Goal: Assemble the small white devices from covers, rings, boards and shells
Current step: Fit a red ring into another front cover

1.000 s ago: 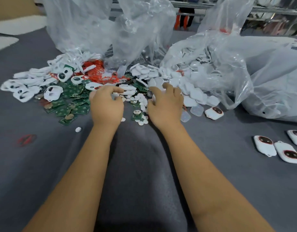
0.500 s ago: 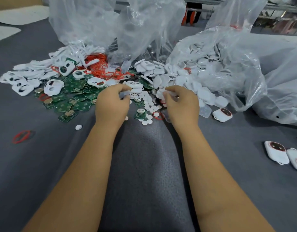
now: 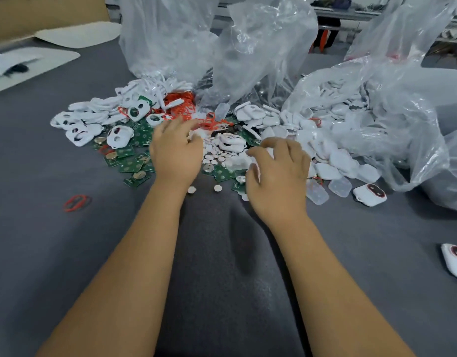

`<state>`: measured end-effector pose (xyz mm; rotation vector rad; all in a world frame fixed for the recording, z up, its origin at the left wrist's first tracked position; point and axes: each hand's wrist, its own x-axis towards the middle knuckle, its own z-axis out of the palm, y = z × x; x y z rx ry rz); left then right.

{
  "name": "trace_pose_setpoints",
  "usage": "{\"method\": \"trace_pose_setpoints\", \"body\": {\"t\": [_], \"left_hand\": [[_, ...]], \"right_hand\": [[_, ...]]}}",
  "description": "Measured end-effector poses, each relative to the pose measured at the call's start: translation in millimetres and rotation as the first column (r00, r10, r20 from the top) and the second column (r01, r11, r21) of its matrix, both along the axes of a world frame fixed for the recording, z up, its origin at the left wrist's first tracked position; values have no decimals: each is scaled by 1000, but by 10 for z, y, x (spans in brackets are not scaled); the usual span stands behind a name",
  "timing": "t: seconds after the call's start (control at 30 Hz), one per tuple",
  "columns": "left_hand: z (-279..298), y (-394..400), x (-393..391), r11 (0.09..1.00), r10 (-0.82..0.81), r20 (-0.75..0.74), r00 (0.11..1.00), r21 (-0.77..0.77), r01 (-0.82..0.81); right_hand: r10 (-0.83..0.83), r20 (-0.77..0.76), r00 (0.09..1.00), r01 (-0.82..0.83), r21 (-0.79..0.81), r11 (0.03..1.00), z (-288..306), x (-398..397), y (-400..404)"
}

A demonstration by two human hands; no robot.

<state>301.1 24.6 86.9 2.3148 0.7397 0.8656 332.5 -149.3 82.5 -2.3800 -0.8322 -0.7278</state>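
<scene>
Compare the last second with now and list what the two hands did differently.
The left hand reached farther into the pile toward the red rings; what it holds is blurred. The right hand drew back a little and now pinches a clear cover. The green boards and the finished device lie as before.

No legible txt anywhere. Green boards [image 3: 134, 164] show only pale dots & pads, too small/blurry to read. White covers [image 3: 119, 136], clear plastic bags [image 3: 260, 47], finished devices [image 3: 370, 194]: no labels, brands or nos. visible.
</scene>
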Motion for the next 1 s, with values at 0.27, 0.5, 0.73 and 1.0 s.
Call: {"method": "trace_pose_setpoints", "body": {"t": [0.27, 0.5, 0.73, 1.0], "left_hand": [[-36, 316, 208, 957, -129, -366, 922, 196, 212], [51, 327, 254, 970, -123, -370, 921, 149, 190], [14, 221, 85, 938, -333, -31, 942, 86, 335], [-33, 273, 85, 973, -229, 64, 971, 35, 227]], "right_hand": [[117, -80, 990, -125, -105, 987, -41, -13, 98], [103, -149, 984, -116, -86, 989, -38, 30, 81], [99, -176, 979, -111, -60, 992, -28, 30, 68], [75, -196, 978, -96, -99, 990, -43, 55, 69]]}}
